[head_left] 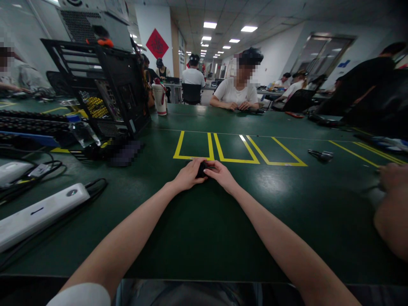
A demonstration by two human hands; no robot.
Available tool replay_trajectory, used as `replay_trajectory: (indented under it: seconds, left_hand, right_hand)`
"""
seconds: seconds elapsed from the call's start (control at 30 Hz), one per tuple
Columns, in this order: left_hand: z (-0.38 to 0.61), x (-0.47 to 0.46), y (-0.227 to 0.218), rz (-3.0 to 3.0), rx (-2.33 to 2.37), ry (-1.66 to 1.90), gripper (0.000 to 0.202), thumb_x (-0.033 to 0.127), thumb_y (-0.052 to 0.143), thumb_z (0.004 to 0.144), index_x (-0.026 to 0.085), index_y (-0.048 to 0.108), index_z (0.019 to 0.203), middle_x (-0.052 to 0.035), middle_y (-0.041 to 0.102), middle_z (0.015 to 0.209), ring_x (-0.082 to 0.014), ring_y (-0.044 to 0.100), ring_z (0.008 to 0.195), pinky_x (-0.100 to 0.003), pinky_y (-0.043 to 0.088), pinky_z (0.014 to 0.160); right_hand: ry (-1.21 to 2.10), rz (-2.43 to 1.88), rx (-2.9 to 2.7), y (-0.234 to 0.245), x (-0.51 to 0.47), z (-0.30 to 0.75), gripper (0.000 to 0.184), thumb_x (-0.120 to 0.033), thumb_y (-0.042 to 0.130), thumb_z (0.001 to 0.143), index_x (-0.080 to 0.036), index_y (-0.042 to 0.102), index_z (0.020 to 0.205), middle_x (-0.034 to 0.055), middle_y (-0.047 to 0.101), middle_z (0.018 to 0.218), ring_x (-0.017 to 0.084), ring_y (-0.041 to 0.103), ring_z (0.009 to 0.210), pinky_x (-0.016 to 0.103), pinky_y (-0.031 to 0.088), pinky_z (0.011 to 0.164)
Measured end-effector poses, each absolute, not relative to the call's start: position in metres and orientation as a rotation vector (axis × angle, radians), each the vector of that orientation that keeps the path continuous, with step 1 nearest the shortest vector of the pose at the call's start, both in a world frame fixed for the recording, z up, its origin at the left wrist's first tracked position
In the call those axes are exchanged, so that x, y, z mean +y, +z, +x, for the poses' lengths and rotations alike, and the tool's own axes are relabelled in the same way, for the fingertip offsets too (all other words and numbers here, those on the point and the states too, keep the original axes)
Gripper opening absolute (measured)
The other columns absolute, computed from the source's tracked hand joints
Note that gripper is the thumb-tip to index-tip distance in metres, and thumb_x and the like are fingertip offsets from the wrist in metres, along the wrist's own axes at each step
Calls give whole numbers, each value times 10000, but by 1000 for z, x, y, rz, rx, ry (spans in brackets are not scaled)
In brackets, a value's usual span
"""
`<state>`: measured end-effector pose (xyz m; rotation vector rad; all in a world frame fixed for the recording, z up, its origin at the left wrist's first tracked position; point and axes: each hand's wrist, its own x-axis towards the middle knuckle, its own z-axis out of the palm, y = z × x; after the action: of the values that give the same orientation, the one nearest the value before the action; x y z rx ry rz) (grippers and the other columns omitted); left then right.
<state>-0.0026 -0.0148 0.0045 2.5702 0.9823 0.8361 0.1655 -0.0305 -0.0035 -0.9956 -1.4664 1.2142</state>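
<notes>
My left hand [190, 173] and my right hand [219, 174] meet on the green table [197, 229], just in front of the yellow taped boxes [234, 149]. Between them sits a small black object [202, 169]. Both hands curl their fingers round it from either side. Most of the object is hidden by my fingers, so I cannot name it. Both forearms stretch out bare across the table toward it.
An open black computer case [105, 85] and a water bottle [81, 129] stand at the left, with a keyboard [28, 123], a white power strip [38, 214] and cables. A small metal tool [321, 155] lies right. Another person's arm [390, 204] rests at the right edge. People sit opposite.
</notes>
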Motion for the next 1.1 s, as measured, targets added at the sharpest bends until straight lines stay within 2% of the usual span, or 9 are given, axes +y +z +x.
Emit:
replay_trajectory:
  seconds: [0.13,0.3,0.47,0.67,0.87,1.1]
  left_hand:
    - [-3,-15,5,2575,972,830,565,296,568,730,219,269,1203,-89,429,1172,-242,475,1044,-412,442,823]
    - [-3,-15,5,2584,972,840,561,317,571,731,219,275,1198,-87,428,1177,-246,459,1070,-414,430,851]
    - [-2,-12,2,2584,969,851,558,316,569,732,216,277,1196,-89,433,1167,-242,470,1051,-414,438,836]
    - [-2,-11,0,2588,945,864,579,280,585,715,221,274,1200,-81,425,1181,-235,461,1061,-405,426,855]
    - [-2,-12,0,2594,953,869,581,313,584,722,217,273,1203,-90,421,1191,-244,448,1086,-414,415,872]
    - [-3,-12,1,2599,957,854,576,304,584,722,209,276,1199,-94,430,1175,-244,461,1067,-416,423,862]
  right_hand:
    - [1268,-942,-1477,-2,-33,168,352,-238,670,624,-228,510,938,13,555,1001,162,559,950,386,433,876]
    - [1203,-914,-1439,-3,-32,165,262,-260,648,648,-217,521,873,6,559,965,149,570,910,376,425,882]
    - [1206,-940,-1431,-3,-29,163,333,-223,646,649,-204,514,954,29,553,1011,154,551,963,369,399,922]
    - [1259,-913,-1475,0,-32,166,326,-204,659,629,-212,504,916,13,544,997,156,559,951,361,427,894]
    - [1199,-935,-1439,-1,-31,162,228,-234,635,660,-201,509,847,5,551,943,141,576,885,353,442,866]
    - [1212,-985,-1471,-2,-30,164,308,-229,622,676,-196,511,961,41,541,1042,167,554,975,378,417,904]
